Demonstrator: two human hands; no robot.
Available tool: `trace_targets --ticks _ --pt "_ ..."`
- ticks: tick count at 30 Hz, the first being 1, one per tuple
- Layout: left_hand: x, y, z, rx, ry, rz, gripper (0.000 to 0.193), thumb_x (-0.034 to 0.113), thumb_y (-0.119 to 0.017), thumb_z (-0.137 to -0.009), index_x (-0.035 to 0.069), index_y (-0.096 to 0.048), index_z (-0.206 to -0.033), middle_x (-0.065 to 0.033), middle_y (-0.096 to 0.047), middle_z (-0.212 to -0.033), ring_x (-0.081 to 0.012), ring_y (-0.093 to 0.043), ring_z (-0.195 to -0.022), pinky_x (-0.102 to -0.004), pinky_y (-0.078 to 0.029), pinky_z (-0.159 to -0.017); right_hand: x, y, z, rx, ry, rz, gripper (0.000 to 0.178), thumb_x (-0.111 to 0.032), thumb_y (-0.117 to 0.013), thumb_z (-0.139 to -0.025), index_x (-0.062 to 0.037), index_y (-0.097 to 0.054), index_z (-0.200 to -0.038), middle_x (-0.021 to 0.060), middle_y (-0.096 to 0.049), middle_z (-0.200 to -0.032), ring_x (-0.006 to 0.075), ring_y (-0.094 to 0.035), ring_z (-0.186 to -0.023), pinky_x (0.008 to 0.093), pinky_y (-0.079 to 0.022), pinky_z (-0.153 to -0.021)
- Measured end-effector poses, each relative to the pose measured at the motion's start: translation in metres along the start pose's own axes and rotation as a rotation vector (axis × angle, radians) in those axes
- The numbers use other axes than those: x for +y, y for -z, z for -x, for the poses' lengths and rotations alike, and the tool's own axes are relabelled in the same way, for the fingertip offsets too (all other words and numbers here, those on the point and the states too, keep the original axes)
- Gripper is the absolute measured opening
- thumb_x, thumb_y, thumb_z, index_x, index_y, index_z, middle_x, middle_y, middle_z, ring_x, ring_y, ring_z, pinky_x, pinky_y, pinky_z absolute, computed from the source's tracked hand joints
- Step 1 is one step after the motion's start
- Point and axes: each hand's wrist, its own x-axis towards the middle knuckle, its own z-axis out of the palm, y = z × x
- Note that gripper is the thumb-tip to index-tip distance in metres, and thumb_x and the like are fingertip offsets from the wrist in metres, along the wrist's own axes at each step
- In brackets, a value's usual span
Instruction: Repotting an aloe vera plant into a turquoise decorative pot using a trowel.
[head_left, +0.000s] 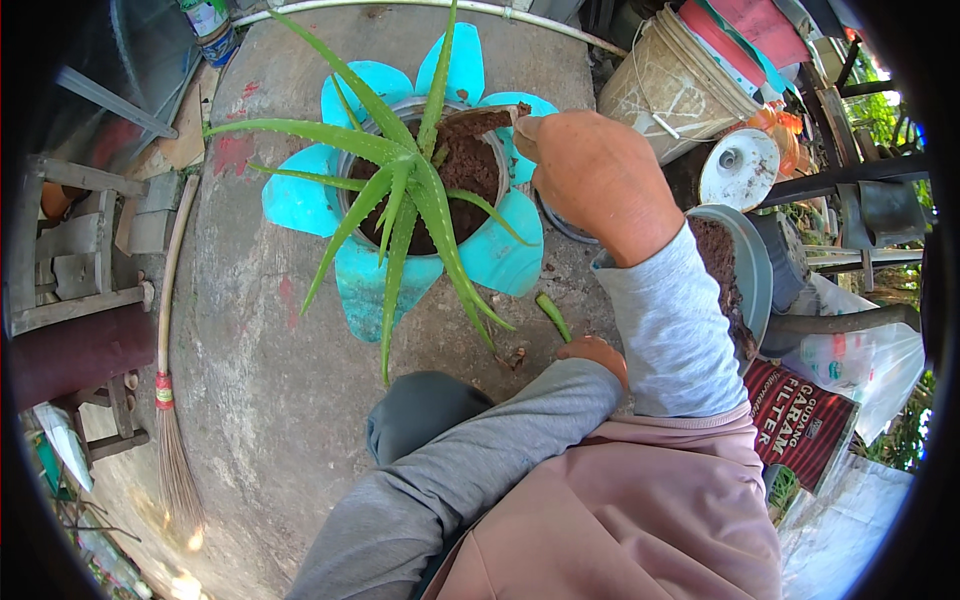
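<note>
An aloe vera plant with long spiky leaves leans in a round pot with turquoise petal-shaped panels around its rim. Brown soil shows inside, mostly on the right. Over the pot's far right edge, my right hand is closed on a flat scoop-like tool loaded with soil; its grip is hidden by my fingers. My left hand is low beneath my right forearm, its fingers mostly hidden. Next to it on the concrete is a cut aloe leaf piece, its lower end close to my fingers.
A grey basin of soil stands right of my right forearm. Beyond it are a dirty white bucket and a round white lid-like piece. A stick broom lies at left beside wooden furniture. A red printed box sits at right.
</note>
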Motion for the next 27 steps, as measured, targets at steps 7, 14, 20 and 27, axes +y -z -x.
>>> trace_targets --ticks 7,14,20,27 --pt "0.001 -0.065 -0.06 0.218 0.284 -0.246 0.035 0.021 -0.045 -0.085 0.007 -0.056 -0.115 -0.0122 -0.05 -0.122 -0.0297 -0.051 -0.109 -0.0497 -0.044 -0.082 -0.01 0.002 0.0 -0.244 -0.097 -0.03 0.022 -0.014 -0.055 -0.075 -0.009 -0.063 -0.095 0.0178 -0.061 -0.075 0.0341 -0.06 -0.075 0.0427 -0.048 -0.065" --pt "0.029 -0.04 0.007 0.359 0.369 -0.728 0.033 0.02 -0.044 -0.086 0.007 -0.058 -0.113 -0.011 -0.052 -0.12 -0.0296 -0.052 -0.109 -0.0478 -0.046 -0.082 -0.002 0.011 -0.004 -0.247 -0.026 -0.096 0.014 -0.014 -0.055 -0.075 -0.0064 -0.065 -0.081 0.0169 -0.062 -0.075 0.0351 -0.06 -0.07 0.0438 -0.048 -0.06" --pt "0.022 -0.033 0.012 0.263 0.165 -0.682 0.033 0.02 -0.044 -0.086 0.007 -0.058 -0.113 -0.0108 -0.053 -0.119 -0.0289 -0.052 -0.108 -0.0459 -0.046 -0.082 0.002 0.007 -0.007 -0.326 -0.028 -0.016 0.015 -0.014 -0.054 -0.073 -0.0063 -0.067 -0.077 0.0133 -0.065 -0.077 0.0291 -0.063 -0.074 0.0415 -0.049 -0.06" --pt "0.002 -0.024 0.018 0.17 -0.009 -0.55 0.032 0.02 -0.044 -0.086 0.007 -0.058 -0.113 -0.0105 -0.053 -0.119 -0.0279 -0.053 -0.108 -0.0438 -0.047 -0.082 -0.003 0.008 -0.015 -0.355 -0.081 -0.04 0.019 -0.014 -0.054 -0.076 -0.0079 -0.068 -0.086 0.0103 -0.067 -0.085 0.0268 -0.064 -0.081 0.0383 -0.051 -0.067"
